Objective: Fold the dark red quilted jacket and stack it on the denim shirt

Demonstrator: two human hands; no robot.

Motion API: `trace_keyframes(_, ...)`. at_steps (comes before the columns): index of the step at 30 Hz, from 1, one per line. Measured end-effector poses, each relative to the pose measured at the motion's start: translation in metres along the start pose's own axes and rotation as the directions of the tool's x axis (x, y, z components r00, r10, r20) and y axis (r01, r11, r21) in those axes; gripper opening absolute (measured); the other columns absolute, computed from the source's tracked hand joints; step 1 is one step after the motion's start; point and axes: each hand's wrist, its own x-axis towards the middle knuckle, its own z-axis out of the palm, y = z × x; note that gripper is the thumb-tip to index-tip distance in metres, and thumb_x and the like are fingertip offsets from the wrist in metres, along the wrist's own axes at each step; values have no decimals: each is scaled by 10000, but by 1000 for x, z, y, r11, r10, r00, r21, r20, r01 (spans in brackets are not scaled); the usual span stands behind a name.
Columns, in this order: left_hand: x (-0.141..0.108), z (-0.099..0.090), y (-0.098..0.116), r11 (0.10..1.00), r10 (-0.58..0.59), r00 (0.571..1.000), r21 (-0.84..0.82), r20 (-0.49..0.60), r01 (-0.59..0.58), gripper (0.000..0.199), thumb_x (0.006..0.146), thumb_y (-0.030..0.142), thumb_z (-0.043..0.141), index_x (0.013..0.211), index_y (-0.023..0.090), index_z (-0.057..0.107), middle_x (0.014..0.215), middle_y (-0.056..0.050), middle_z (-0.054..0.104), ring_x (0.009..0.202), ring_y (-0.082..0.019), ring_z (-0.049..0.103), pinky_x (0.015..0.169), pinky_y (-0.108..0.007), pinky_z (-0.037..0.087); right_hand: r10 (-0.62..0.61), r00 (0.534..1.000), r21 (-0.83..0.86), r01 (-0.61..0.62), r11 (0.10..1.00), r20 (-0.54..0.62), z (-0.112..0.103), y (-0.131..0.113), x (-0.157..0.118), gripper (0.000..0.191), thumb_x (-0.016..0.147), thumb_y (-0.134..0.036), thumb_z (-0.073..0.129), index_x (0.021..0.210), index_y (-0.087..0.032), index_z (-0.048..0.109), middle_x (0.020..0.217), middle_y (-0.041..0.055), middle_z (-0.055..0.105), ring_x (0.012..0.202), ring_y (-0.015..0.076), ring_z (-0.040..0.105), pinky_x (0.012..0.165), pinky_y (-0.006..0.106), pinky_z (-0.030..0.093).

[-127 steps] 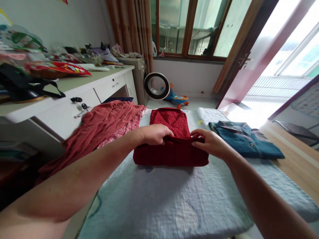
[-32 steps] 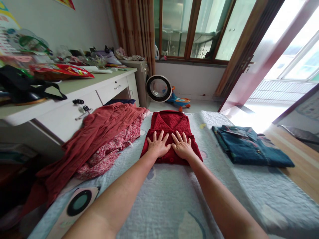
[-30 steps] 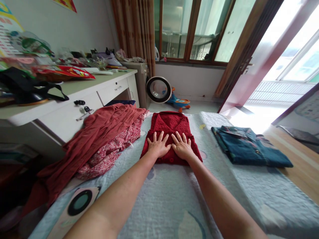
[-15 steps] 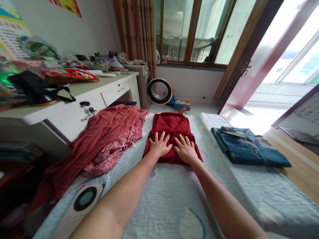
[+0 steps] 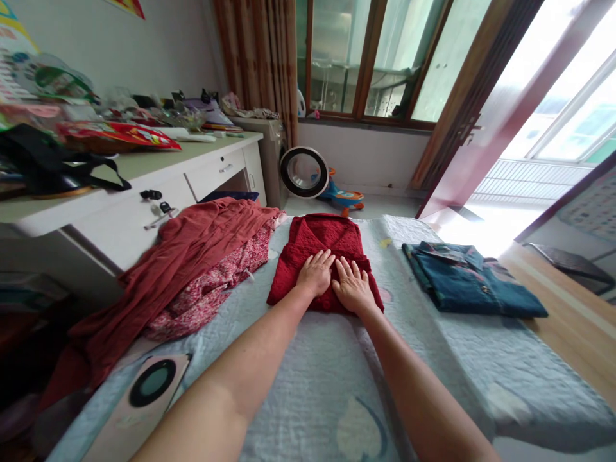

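Quilt: pale blue, spread beneath our clothes.
Desk: white front, off to our left, its top cluttered.
Rose cloth: loose heap, left part of the quilt, with print cloth, red and white, rumpled at its near edge.
Denim: one garment, folded, right of the red top, well apart from it.
Red top: one, folded, flat on the quilt between rose cloth and denim; V-shaped fold at the far end.
Phone: one, near left of the quilt, black ring up.
Left grip: ours, palm down on the red top's near half, fingers extended, clamped on nothing.
Right grip: ours, just beside the left, flat on the same half, fingers apart.
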Motion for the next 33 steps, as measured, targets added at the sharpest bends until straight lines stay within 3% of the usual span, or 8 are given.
trace_keyframes(4,-4,5,1,999,-35,999,22,-21,35,563,950,477,331,1476,279,356,1593,-24,256,1462,-254,197,1171,-563,155,-11,1000,44,12,999,-17,-3,4,1,611,952,-344,287,1543,-225,190,1611,20,166,1471,254,135,1161,514,139)
trace_keyframes(9,-5,3,3,995,-90,996,40,-11,90,594,923,551,361,1479,344,332,1600,-14,232,1465,-314,155,1124,-684,96,-47,999,109,44,993,25,-12,27,13,592,974,-390,287,1515,-148,274,1581,96,264,1452,228,215,1149,403,226)
trace_keyframes(13,-5,1,6,992,-116,993,42,0,116,622,906,554,379,1487,339,320,1605,-17,214,1462,-351,133,1090,-736,84,81,997,62,-80,995,-8,-6,40,18,617,976,-468,296,1526,-191,251,1607,78,185,1471,264,136,1151,447,201)
trace_keyframes(19,-6,1,7,991,-121,993,55,-3,121,623,902,552,380,1488,353,314,1607,-4,208,1462,-351,128,1095,-728,89,99,993,49,-102,994,61,5,43,18,657,968,-490,277,1548,-198,176,1622,62,115,1479,256,90,1157,433,190)
trace_keyframes(23,-6,2,6,991,-113,993,65,-28,115,607,909,541,380,1482,349,326,1602,-10,224,1456,-346,153,1094,-726,106,118,988,21,-121,992,99,-3,40,23,650,957,-486,313,1537,-210,213,1612,77,159,1468,287,134,1142,529,181)
trace_keyframes(26,-6,4,4,992,-103,994,62,-36,105,612,911,557,375,1484,348,321,1597,-13,241,1455,-344,160,1102,-716,111,101,994,36,-100,994,-33,-7,29,29,578,937,-380,388,1476,-176,349,1568,110,283,1445,283,212,1146,535,174)
trace_keyframes(29,-5,8,1,994,-97,994,41,-43,99,629,915,571,362,1496,339,293,1591,-17,258,1457,-336,166,1109,-709,108,33,977,110,-10,994,-209,-2,15,33,515,931,-216,331,1431,-123,411,1540,115,341,1421,203,281,1154,378,234)
trace_keyframes(33,-4,12,-4,995,-97,992,-2,-76,97,617,942,421,342,1530,298,199,1590,-11,261,1459,-298,185,1139,-666,106,7,985,133,16,991,-174,9,5,31,518,952,-229,338,1462,-156,393,1561,101,309,1437,231,258,1145,376,259)
